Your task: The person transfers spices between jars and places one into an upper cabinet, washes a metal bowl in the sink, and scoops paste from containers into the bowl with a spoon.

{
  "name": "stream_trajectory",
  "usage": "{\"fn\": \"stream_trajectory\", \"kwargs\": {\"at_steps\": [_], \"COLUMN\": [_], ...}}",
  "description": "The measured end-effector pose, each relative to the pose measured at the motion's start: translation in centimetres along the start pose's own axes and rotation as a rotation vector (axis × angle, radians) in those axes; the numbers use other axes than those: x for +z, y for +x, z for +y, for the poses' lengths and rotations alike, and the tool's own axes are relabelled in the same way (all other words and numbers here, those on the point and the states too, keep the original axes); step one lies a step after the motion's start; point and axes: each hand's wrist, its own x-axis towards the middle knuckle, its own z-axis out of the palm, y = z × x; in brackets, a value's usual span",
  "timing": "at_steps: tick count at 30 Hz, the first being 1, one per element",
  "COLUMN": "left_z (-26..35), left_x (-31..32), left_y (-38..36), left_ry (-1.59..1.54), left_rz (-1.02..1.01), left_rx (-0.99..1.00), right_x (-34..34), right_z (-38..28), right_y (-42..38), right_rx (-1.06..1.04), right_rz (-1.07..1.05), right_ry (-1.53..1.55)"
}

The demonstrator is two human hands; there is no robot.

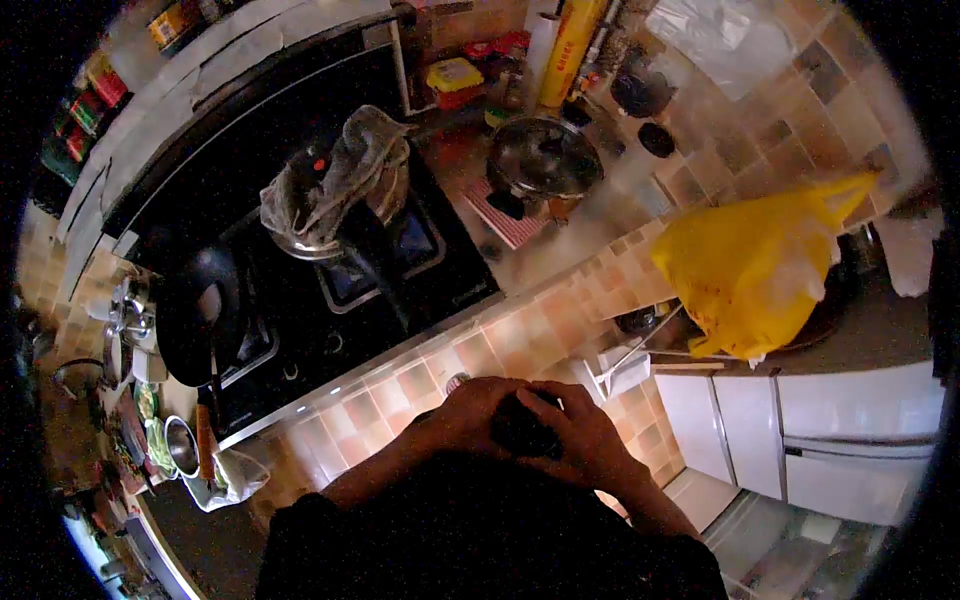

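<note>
Close to my body, in front of the stove's front edge, my left hand (pixel 474 412) and my right hand (pixel 578 432) meet. Their fingers curl around a dark, roundish thing (pixel 526 428), too dim to name. Beyond them is the black gas stove (pixel 440 290). On its right burner sits a pan (pixel 305 248) with a long black handle, topped by a crumpled, translucent plastic bag (pixel 350 170). A dark wok (pixel 195 330) with a wooden handle rests on the left burner, a ladle (pixel 210 305) lying in it.
A glass-lidded pot (pixel 545 160) stands right of the stove beside a red-checked cloth (pixel 510 215). A yellow plastic bag (pixel 750 265) hangs at the right, above white cabinets (pixel 840 415). A metal bowl (pixel 182 445) and chopped greens (pixel 157 440) are at the left.
</note>
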Motion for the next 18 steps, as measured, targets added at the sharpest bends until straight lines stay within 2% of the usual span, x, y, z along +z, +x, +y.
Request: {"fn": "stream_trajectory", "kwargs": {"at_steps": [4, 9, 11, 13, 14, 15, 17, 18], "left_z": [-1.9, -1.5, -1.4, -1.8, -2.0, -2.2, -2.4, -2.1], "left_x": [1.3, 2.5, 2.5, 3.1, 3.7, 3.9, 4.9, 5.1], "left_y": [1.4, 1.5, 1.5, 2.6, 3.1, 3.7, 3.5, 3.6], "left_ry": [-0.102, 0.054, 0.06, -0.003, -0.055, -0.098, -0.157, -0.188], "left_rz": [0.068, 0.353, 0.435, 0.516, 0.577, 0.643, 0.76, 0.792], "left_rx": [-0.132, -0.162, -0.174, -0.187, -0.204, -0.207, -0.275, -0.283], "right_x": [-0.9, -3.1, -3.5, -3.0, -1.8, -0.5, 2.3, 3.6], "right_z": [3.1, 4.6, 5.6, 9.4, 12.2, 14.6, 19.8, 21.7], "right_y": [2.5, 5.5, 6.5, 7.2, 6.9, 6.8, 7.3, 7.7], "right_rx": [-0.033, -0.148, -0.239, -0.334, -0.185, 0.129, 0.391, 0.492], "right_rz": [-0.115, -0.195, -0.172, -0.11, -0.107, -0.133, -0.02, 0.047], "right_ry": [-0.011, 0.027, 0.098, 0.224, 0.431, 0.942, 0.88, 0.716]}}
